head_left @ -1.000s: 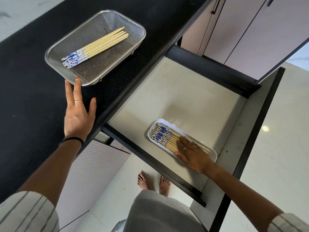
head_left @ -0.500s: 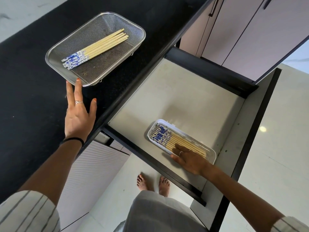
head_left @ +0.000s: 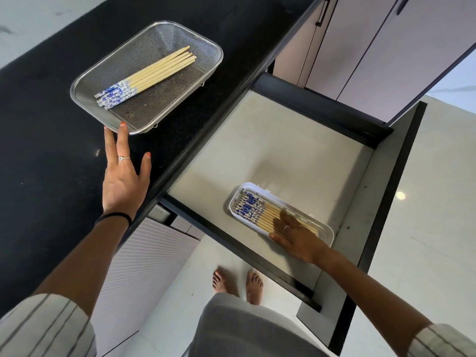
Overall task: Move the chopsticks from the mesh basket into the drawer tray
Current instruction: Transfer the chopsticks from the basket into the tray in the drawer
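Note:
A steel mesh basket (head_left: 206, 45) sits on the black counter and holds several bamboo chopsticks (head_left: 159, 69) with blue-and-white handles. My left hand (head_left: 123, 173) lies flat on the counter, fingers apart, its fingertips touching the basket's near rim. In the open drawer a white tray (head_left: 327, 229) holds several more chopsticks (head_left: 260, 212) laid side by side. My right hand (head_left: 296, 238) rests open, palm down, on the tips of those chopsticks and covers the tray's near end.
The drawer (head_left: 283, 155) is pulled far out, with a pale floor and black walls; its front panel (head_left: 381, 215) stands at the right. Cabinet doors (head_left: 373, 47) are behind it. Someone's bare feet (head_left: 237, 284) stand on the tiled floor below the drawer.
My left hand has slid forward on the counter until its fingertips reach the basket's rim. My right hand shifted slightly over the tray's chopsticks and stays flat on them.

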### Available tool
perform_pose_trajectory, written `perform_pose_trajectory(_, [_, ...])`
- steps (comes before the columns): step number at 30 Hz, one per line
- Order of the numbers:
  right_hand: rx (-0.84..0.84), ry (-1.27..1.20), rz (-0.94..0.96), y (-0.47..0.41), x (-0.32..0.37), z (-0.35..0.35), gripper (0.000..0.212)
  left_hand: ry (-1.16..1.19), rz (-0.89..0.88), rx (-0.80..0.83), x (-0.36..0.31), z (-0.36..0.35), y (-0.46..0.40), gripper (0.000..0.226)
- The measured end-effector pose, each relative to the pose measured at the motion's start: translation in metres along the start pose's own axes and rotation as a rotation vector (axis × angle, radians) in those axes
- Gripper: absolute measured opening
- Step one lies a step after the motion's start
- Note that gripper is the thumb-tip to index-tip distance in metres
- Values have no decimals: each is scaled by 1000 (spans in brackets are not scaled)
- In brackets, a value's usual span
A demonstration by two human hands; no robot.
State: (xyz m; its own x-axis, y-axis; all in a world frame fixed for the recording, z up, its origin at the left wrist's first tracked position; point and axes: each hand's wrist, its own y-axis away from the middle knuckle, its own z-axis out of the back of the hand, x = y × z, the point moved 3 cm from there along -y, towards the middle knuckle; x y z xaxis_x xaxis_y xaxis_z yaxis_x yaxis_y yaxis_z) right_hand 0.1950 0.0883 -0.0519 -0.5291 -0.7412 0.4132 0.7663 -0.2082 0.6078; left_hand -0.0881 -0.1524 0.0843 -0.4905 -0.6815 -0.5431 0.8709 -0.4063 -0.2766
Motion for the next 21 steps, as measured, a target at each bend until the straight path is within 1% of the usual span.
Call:
perform_pose_trajectory(2, [20,-8,15,4,6,2,110,1,-1,3,1,0,0,68])
perform_pose_trajectory(3, [36,6,12,6,9,1,107,1,-2,5,2,-1,0,68])
perform_pose_trajectory(4, [47,17,-2,8,10,1,107,1,-5,8,2,0,0,68])
perform_pose_trajectory(6, [27,0,-33,11,14,2,116,3,-11,19,4,0,0,69])
perform_pose_trajectory(7, [20,-14,-50,12,15,2,117,7,-14,23,5,0,0,69])
perform_pose_trajectory(8, [15,-30,-66,13,17,3,104,10,-21,24,6,0,-1,69])
perform_pose_trajectory(9, [19,-33,-79,13,20,4,84,13,-29,24,7,0,-1,69])
perform_pose_trajectory(10, [29,-55,-88,13,23,8,71,15,-34,23,8,0,-1,69])
perform_pose_trajectory(12, [3,-116,-102,12,29,17,69,16,-36,19,9,-1,-1,69])
perform_pose_trajectory(15, [-115,-141,-62,8,43,39,42,1,-40,17,11,-3,-2,70])
perform_pose_trajectory(16, [-173,-156,-34,5,49,48,38,-9,-46,14,13,-2,-2,70])
perform_pose_trajectory(18, [-261,-238,21,2,64,68,32,-20,-48,22,12,-5,-3,69])
perform_pose_trajectory(19, [-284,-266,64,0,75,78,29,-21,-42,22,12,-4,-3,69])
perform_pose_trajectory(21, [-293,-316,129,-6,98,95,28,-25,-38,20,11,-3,-2,68])
